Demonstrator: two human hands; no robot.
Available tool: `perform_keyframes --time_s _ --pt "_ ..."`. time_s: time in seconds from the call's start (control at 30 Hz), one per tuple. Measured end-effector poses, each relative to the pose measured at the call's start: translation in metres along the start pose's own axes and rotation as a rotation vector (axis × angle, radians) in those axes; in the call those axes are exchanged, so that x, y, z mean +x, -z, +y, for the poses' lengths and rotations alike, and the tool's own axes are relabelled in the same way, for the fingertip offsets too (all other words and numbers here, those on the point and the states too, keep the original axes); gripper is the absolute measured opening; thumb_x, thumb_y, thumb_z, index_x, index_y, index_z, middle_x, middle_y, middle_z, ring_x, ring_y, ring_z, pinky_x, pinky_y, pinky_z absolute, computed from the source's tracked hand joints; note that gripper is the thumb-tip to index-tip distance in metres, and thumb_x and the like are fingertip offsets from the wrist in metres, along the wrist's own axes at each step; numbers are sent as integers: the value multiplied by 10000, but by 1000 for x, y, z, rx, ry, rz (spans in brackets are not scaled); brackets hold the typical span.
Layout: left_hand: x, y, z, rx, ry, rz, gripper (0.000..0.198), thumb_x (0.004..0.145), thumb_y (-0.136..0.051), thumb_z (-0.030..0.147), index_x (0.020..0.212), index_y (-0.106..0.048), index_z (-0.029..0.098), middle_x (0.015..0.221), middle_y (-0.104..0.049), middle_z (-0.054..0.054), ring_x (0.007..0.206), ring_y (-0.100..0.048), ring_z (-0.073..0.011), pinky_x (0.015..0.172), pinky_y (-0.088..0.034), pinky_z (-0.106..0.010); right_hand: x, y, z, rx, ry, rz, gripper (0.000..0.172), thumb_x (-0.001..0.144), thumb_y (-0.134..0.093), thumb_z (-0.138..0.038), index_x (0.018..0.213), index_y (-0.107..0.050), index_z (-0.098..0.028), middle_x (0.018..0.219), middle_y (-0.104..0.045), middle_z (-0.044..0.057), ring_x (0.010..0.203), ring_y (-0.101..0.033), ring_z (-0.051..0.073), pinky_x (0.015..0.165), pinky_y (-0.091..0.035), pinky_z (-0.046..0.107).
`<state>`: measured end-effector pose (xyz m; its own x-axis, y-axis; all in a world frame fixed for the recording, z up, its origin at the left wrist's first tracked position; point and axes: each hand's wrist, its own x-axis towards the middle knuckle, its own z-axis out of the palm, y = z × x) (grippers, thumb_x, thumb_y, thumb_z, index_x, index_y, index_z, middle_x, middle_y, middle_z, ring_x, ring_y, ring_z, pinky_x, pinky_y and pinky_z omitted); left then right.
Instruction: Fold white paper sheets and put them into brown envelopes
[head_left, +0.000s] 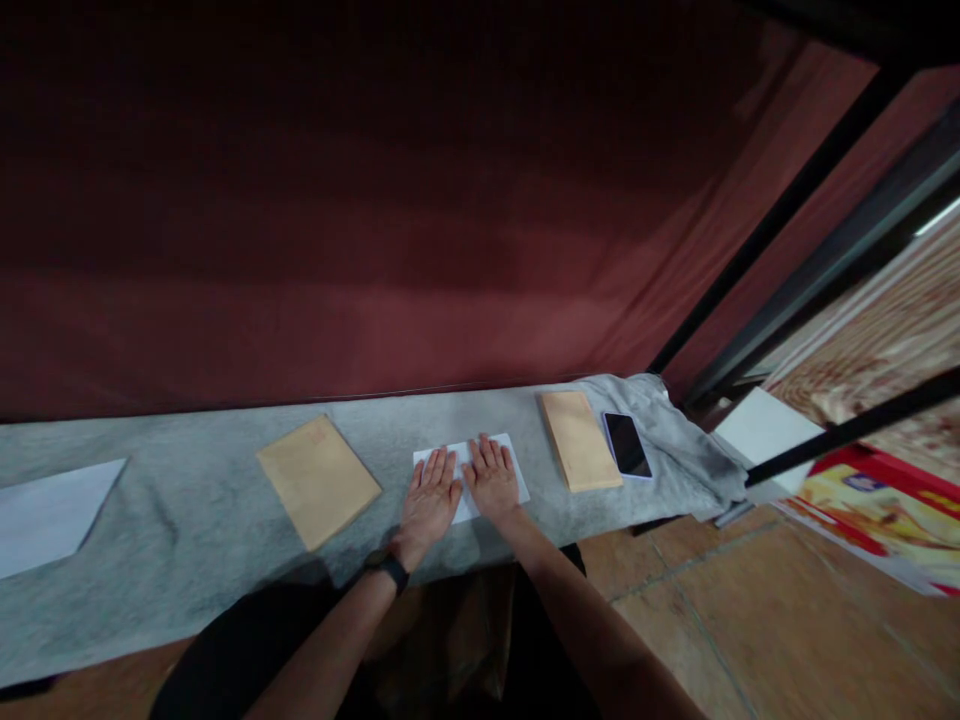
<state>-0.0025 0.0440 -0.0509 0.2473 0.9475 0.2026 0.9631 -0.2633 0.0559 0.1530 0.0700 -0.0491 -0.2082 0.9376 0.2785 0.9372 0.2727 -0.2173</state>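
Observation:
A white sheet of paper (465,507) lies on the grey cloth in front of me, partly covered by both palms. My left hand (430,497) rests flat on its left part, fingers stretched out and a dark watch on the wrist. Flat on the right part is my right hand (493,478), its fingers slightly spread. The two thumbs nearly meet near the middle of the paper. To the left lies a tan envelope (319,480), turned at an angle. A stack of tan envelopes (581,440) sits to the right of my hands.
A smartphone (628,445) lies beside the right stack. White paper sheets (52,515) are at the far left. The long bench (202,490) under the grey cloth meets a dark red wall (450,250). Black metal bars, a white box (772,430) and a red printed carton (885,510) stand at right.

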Motion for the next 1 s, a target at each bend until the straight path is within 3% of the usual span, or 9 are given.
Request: perform_keyframes --time_s 0.5,0.67,0.83,1.0 --pt "-12 4 -17 25 150 42 647 1012 -268 374 1545 -377 22 1572 -445 -218 1498 -378 -304 1213 -326 -499 -23 13 44 -75 -117 51 572 1068 -389 -389 1528 -439 -52 1561 -450 203 1444 -443 321 1182 -321 497" --pt "-22 9 -14 33 166 72 659 1019 -259 410 1548 -376 35 1568 -441 -236 1499 -371 -328 1204 -318 -551 -48 19 40 -75 -125 100 532 1061 -394 -326 1517 -460 -58 1554 -462 206 1427 -468 318 1180 -323 502" --pt "-38 17 17 4 -52 46 584 1036 -302 403 1575 -378 192 1640 -371 -118 1549 -268 -293 1243 -243 -555 -87 20 19 -17 101 106 518 1068 -423 -385 1559 -422 -221 1605 -417 92 1459 -434 264 1212 -290 473" --pt "-50 16 25 -11 -120 -28 586 1040 -319 443 1580 -366 219 1632 -387 -116 1534 -312 -263 1239 -269 -537 -103 22 10 -28 83 109 520 1058 -462 -392 1542 -452 -200 1574 -459 122 1445 -453 278 1209 -295 478"
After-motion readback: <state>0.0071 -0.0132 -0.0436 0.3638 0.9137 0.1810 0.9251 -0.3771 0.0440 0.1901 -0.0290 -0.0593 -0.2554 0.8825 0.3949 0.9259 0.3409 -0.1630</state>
